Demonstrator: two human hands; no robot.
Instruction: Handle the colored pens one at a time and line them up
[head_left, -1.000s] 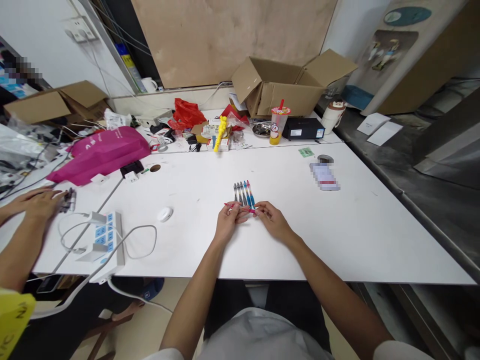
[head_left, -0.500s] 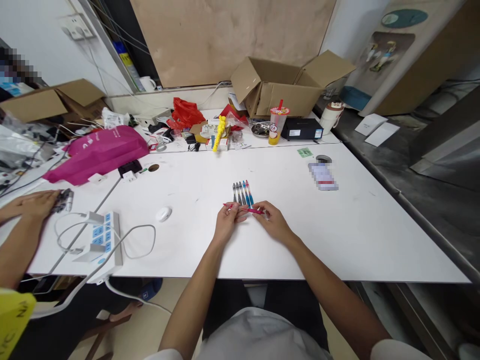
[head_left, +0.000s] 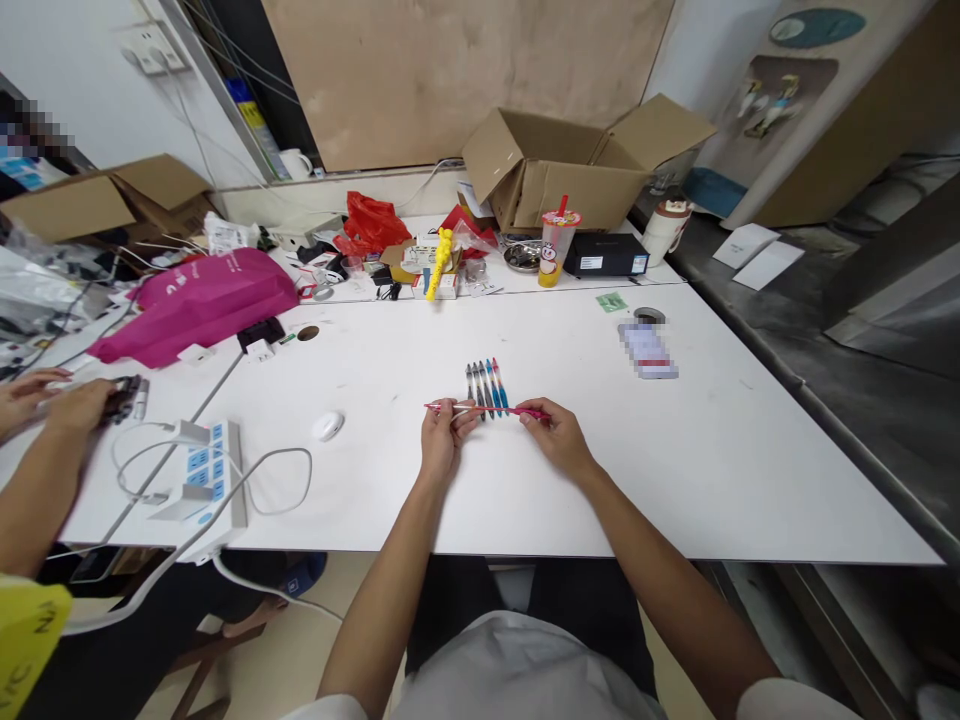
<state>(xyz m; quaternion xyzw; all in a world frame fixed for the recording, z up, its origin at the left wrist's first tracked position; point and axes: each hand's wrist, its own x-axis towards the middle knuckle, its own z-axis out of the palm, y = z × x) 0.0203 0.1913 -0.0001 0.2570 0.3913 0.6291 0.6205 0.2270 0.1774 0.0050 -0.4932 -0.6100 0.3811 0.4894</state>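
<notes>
a white tabletop fills the foreground, crossed by dark seams and pierced by a round hole; behind it rise a pale wall and a brown board, with a water dispenser at far right.

the left hand pinches the pale, red-tipped end of a red pen between thumb and fingers; the right hand pinches the thicker red end. the hands are apart, and a thin red length spans the gap between them, held roughly level near the table's middle. whether the pen's parts are joined cannot be told, as the fingers cover portions of it.

just beyond the hands lies a row of five pens, three dark and two blue, side by side; the red length passes in front of their lower ends. to the left are a white oval case and a power strip with looping cables; farther left, another person's hands rest by dark items. along the back stand a magenta bag, a yellow figure, a lidded cup, a black box and a cardboard box.
</notes>
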